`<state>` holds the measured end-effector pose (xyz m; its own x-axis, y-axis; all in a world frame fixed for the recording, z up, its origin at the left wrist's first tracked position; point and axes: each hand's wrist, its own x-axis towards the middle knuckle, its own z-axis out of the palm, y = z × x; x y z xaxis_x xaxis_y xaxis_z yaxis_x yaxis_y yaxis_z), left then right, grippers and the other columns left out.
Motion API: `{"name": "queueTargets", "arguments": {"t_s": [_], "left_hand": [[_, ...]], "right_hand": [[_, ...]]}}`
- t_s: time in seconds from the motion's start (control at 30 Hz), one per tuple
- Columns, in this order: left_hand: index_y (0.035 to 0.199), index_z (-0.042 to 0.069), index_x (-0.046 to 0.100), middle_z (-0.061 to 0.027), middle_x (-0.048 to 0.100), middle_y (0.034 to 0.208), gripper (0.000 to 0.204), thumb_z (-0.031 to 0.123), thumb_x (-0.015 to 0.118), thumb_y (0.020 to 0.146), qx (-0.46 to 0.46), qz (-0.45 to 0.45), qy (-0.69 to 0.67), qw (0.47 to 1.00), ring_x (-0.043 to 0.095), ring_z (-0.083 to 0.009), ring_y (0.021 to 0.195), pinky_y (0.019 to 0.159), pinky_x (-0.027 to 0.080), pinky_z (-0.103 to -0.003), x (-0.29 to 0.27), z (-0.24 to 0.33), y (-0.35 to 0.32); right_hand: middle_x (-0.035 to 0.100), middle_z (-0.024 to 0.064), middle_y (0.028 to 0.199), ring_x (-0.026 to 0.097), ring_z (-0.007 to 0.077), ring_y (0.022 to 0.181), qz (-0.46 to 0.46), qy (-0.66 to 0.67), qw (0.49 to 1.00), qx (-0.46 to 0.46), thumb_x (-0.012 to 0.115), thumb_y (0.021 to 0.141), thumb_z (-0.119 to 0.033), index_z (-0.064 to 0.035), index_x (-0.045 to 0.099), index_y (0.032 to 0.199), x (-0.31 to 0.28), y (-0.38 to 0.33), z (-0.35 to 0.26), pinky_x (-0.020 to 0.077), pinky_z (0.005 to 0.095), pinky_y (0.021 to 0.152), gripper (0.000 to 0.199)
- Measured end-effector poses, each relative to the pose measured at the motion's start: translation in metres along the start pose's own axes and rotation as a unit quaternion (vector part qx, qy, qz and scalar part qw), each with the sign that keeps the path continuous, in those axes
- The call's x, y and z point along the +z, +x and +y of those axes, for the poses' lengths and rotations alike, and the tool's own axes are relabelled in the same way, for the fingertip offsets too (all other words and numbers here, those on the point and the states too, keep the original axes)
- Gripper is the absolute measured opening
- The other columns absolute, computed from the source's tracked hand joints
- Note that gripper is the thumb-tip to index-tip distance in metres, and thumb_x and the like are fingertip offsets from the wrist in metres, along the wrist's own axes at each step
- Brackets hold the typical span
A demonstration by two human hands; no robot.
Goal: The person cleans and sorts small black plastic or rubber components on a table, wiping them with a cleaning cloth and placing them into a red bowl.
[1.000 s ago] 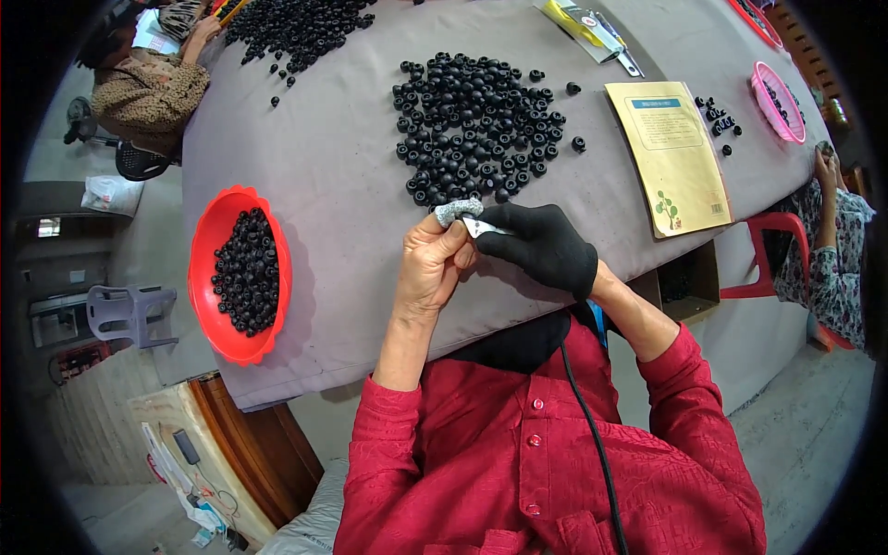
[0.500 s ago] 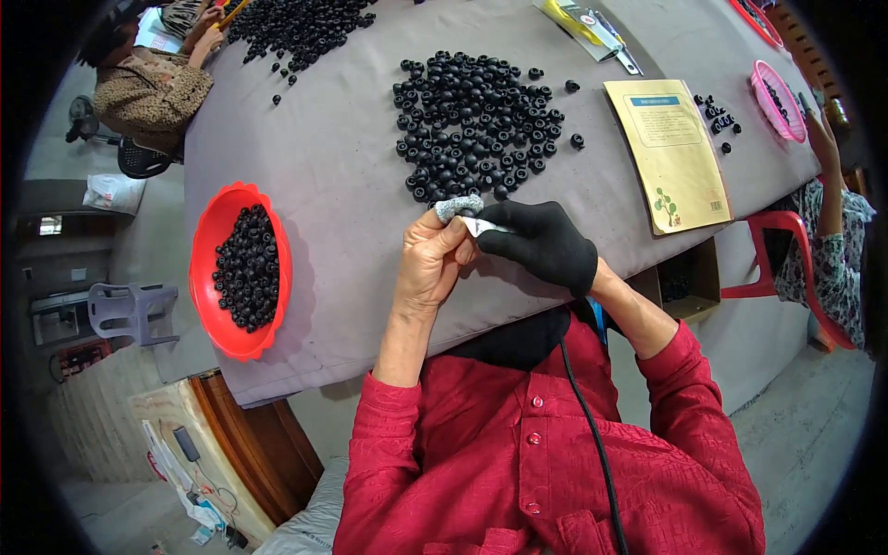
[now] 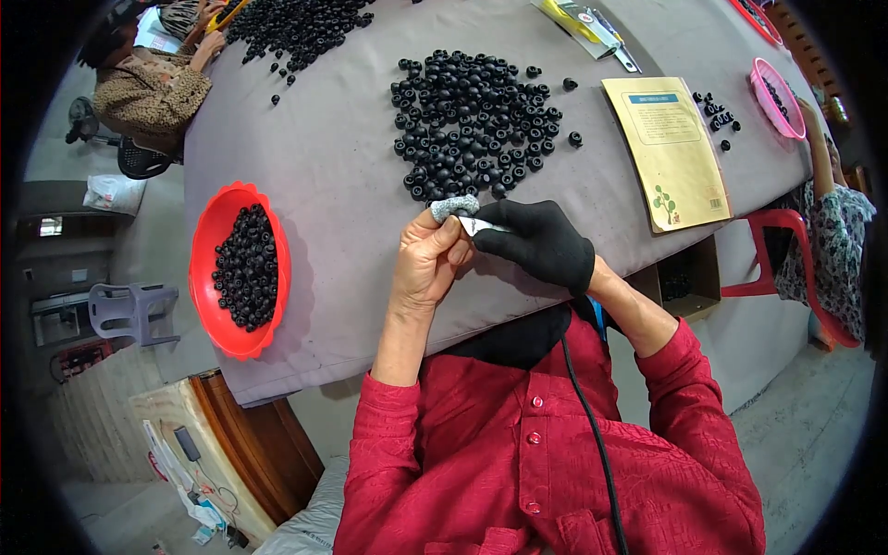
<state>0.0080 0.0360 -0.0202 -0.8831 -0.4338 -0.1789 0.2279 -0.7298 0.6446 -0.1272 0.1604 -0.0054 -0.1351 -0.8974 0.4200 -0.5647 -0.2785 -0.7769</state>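
Note:
My left hand (image 3: 427, 261) is bare except for a grey knitted cover (image 3: 453, 207) on a finger. Its thumb and fingers are pinched together, and whatever sits between them is hidden. Close against it, my right hand (image 3: 546, 245) wears a black glove and grips a thin, pale, blade-like strip (image 3: 479, 225) whose end meets the left fingertips. Just beyond both hands spreads a pile of small round black pieces (image 3: 472, 120), several showing a ringed hole. To the left, a red scalloped bowl (image 3: 205, 305) holds more of these black pieces (image 3: 246, 268).
A yellow booklet (image 3: 668, 162) and a clear packet with a yellow-and-white tool (image 3: 583, 28) lie on the grey-covered table (image 3: 342, 277). Another black heap (image 3: 296, 32) is at the far left. A pink bowl (image 3: 766, 67) stands at right. Co-workers sit on both sides.
My hands stay together in nearly the same spot, with a slight shift of the fingers. At right, the co-worker's forearm has moved and the hand now sits by the pink bowl.

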Motion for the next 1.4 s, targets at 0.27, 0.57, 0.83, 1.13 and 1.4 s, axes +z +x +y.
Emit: {"name": "queueTargets", "arguments": {"t_s": [0.27, 0.57, 0.83, 1.13, 1.4], "left_hand": [[0.099, 0.001, 0.061, -0.0015, 0.056, 0.070, 0.015, 0.008, 0.055, 0.088, -0.004, -0.014, -0.010, 1.000, 0.043, -0.0074, 0.052, 0.050, 0.034, -0.022, 0.002, 0.000, 0.001], [0.101, -0.001, 0.061, -0.0045, 0.058, 0.070, 0.018, 0.006, 0.056, 0.086, 0.029, -0.041, 0.014, 0.999, 0.046, -0.0086, 0.052, 0.052, 0.039, -0.023, 0.006, 0.003, -0.006], [0.100, -0.002, 0.063, -0.0041, 0.058, 0.069, 0.020, 0.000, 0.059, 0.080, 0.348, 0.267, 0.368, 0.820, 0.047, -0.0080, 0.050, 0.045, 0.040, -0.021, 0.005, 0.104, -0.079], [0.107, 0.000, 0.060, 0.0041, 0.052, 0.068, 0.027, 0.001, 0.063, 0.080, 0.370, 0.364, 0.550, 0.654, 0.038, -0.0004, 0.052, 0.045, 0.033, -0.017, -0.024, 0.138, -0.085], [0.072, 0.000, 0.053, -0.0118, 0.049, 0.069, 0.016, 0.003, 0.068, 0.070, 0.228, 0.102, 0.693, 0.676, 0.050, -0.0265, 0.055, 0.050, 0.039, -0.035, 0.019, 0.021, -0.022]], "right_hand": [[0.061, 0.0100, 0.098, 0.063, 0.0262, 0.075, -0.003, 0.004, 1.000, 0.008, 0.070, 0.068, -0.008, -0.0126, 0.059, 0.108, 0.000, 0.000, 0.003, 0.0520, 0.0318, 0.062, 0.041], [0.060, 0.0104, 0.097, 0.062, 0.0265, 0.079, 0.019, -0.061, 0.998, 0.010, 0.063, 0.076, -0.009, -0.0109, 0.059, 0.108, -0.003, 0.003, -0.006, 0.0511, 0.0317, 0.066, 0.032], [0.057, 0.0137, 0.099, 0.059, 0.0304, 0.082, 0.061, -0.140, 0.986, -0.068, 0.069, 0.066, -0.004, -0.0047, 0.054, 0.108, -0.014, -0.001, 0.004, 0.0492, 0.0325, 0.070, 0.045], [0.060, 0.0095, 0.094, 0.058, 0.0155, 0.084, 0.076, 0.050, 0.986, 0.142, 0.057, 0.085, -0.021, -0.0011, 0.060, 0.103, -0.007, 0.003, -0.001, 0.0445, 0.0270, 0.076, 0.027], [0.059, 0.0083, 0.094, 0.058, 0.0162, 0.083, 0.083, 0.030, 0.992, 0.095, 0.058, 0.083, -0.017, -0.0010, 0.059, 0.103, -0.005, 0.000, 0.001, 0.0449, 0.0271, 0.075, 0.025]]}}
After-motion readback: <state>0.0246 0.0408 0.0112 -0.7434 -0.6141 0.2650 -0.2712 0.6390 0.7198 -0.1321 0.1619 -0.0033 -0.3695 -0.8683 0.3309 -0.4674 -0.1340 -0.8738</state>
